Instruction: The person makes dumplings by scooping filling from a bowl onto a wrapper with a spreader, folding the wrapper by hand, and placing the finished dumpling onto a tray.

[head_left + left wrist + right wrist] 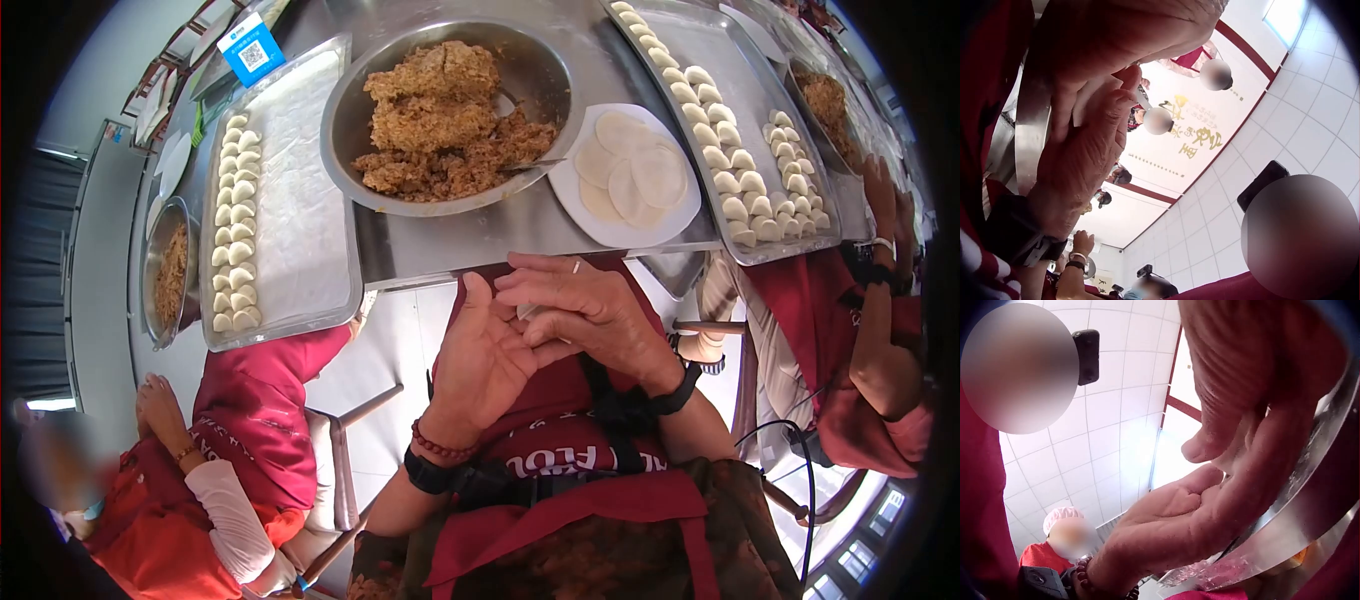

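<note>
Over the person's lap, just off the table edge, both hands meet. The left hand (483, 360) lies palm up with its thumb straight and its fingers extended beneath the right hand. Bent over that palm, the right hand (600, 315) pinches a pale dumpling wrapper (1093, 100) between thumb and fingers. Most of the wrapper is hidden by the hands; only a small white part shows in the head view. Ahead stands a large steel bowl (335, 150) of brown filling (435, 110), a spoon handle (535, 164) leaning on its rim. Right of it, a white plate (600, 232) bears round wrappers (645, 175).
Metal trays with rows of dumplings (235, 225) flank the bowl at left (310, 240) and right (745, 90). A smaller bowl of filling (170, 270) is at far left. People in red aprons sit on both sides, with a chair (345, 460) at the left.
</note>
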The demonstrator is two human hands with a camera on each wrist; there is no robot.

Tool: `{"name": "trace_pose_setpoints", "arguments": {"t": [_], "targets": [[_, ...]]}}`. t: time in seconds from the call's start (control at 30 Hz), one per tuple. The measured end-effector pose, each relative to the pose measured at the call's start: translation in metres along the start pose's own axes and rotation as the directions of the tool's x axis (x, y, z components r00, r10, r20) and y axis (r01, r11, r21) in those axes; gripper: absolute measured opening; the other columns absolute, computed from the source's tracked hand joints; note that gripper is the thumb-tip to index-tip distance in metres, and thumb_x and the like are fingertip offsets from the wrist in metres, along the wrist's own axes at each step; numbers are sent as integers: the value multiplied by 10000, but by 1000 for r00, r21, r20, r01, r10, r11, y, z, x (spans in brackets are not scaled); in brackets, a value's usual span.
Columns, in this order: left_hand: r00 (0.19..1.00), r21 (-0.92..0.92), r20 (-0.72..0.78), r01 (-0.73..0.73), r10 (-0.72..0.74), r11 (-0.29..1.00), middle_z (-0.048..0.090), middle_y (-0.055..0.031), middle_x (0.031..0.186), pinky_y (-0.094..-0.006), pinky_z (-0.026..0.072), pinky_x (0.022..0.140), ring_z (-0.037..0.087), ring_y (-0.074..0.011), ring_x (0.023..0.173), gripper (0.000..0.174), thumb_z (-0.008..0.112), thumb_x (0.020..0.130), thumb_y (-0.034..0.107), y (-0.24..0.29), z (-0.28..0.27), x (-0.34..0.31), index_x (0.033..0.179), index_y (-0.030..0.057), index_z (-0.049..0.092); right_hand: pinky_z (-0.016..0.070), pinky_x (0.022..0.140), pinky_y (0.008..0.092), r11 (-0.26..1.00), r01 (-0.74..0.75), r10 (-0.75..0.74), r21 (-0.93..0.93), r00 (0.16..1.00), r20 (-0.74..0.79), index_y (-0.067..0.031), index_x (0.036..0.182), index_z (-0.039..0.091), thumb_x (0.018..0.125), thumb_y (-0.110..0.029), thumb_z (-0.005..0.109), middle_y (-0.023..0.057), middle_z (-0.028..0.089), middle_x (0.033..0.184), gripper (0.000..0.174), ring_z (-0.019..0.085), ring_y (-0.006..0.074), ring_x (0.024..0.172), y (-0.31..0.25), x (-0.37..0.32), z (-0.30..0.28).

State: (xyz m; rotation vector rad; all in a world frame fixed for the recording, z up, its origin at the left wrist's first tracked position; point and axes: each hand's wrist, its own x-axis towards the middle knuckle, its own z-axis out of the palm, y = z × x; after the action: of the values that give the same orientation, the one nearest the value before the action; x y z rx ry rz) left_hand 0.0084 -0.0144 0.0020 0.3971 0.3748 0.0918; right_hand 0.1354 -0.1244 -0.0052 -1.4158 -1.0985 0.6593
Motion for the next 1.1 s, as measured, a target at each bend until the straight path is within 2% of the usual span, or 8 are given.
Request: {"name": "trace_pose_setpoints", "arguments": {"t": [0.27,0.37,0.47,0.57,0.67,0.77,0.87,1.1], "targets": [[1000,-1,-9,-2,2,1000,510,-186,1377,-546,427,1078,516,-320,1282,654,182,1051,539,-2,1,0,1388,24,403,482,988,373,990,45,-49,-137,998,-26,-111,1020,736,807,-93,737,28,719,1112,214,585,277,1207,5,-3,4],[1000,-18,-17,-22,22,1000,515,-183,1364,-539,434,1075,521,-317,1274,655,184,1049,542,-1,9,0,1383,24,406,488,975,369,999,-49,50,15,996,-69,-105,968,732,790,-82,742,18,719,1113,180,590,280,1200,-9,-1,0],[997,-26,73,-11,13,1000,513,-183,1366,-534,443,1069,532,-317,1262,654,190,1049,542,-3,0,3,1388,24,400,484,980,368,998,26,-29,-49,998,-56,-109,985,730,788,-83,745,17,718,1111,199,594,280,1196,2,-2,-2],[1000,-13,23,-11,11,1000,513,-185,1367,-533,451,1061,544,-320,1248,658,185,1049,543,-3,3,2,1397,25,392,473,996,371,987,71,-71,-145,997,5,-114,1024,733,800,-84,740,32,715,1121,226,583,276,1216,4,-2,-2],[999,11,-29,-14,14,1000,509,-190,1378,-535,450,1062,538,-321,1258,658,177,1049,542,-3,9,3,1399,28,393,469,1004,373,990,47,-49,-134,999,-10,-116,1037,738,811,-74,730,58,715,1113,230,579,276,1227,3,-2,-1],[1000,-5,-10,-19,19,1000,499,-193,1393,-543,432,1075,521,-323,1279,668,167,1048,545,-4,7,3,1404,24,389,472,1001,376,997,-56,58,45,996,-63,-101,1012,743,814,-60,720,78,715,1113,203,578,276,1234,-9,-2,-2],[999,-40,-21,-42,41,998,497,-195,1400,-550,409,1092,502,-325,1300,683,162,1047,549,-5,7,3,1405,16,395,471,1004,374,995,-54,62,79,993,-102,-87,1003,743,813,-59,722,89,717,1107,193,585,268,1233,0,-2,-7],[999,29,-26,-23,23,999,512,-193,1383,-527,393,1106,504,-314,1295,699,170,1044,558,-5,9,3,1392,4,416,474,987,367,982,83,-96,-170,993,-65,-80,1000,738,814,-88,719,93,721,1098,186,603,290,1213,4,0,-10]]}}
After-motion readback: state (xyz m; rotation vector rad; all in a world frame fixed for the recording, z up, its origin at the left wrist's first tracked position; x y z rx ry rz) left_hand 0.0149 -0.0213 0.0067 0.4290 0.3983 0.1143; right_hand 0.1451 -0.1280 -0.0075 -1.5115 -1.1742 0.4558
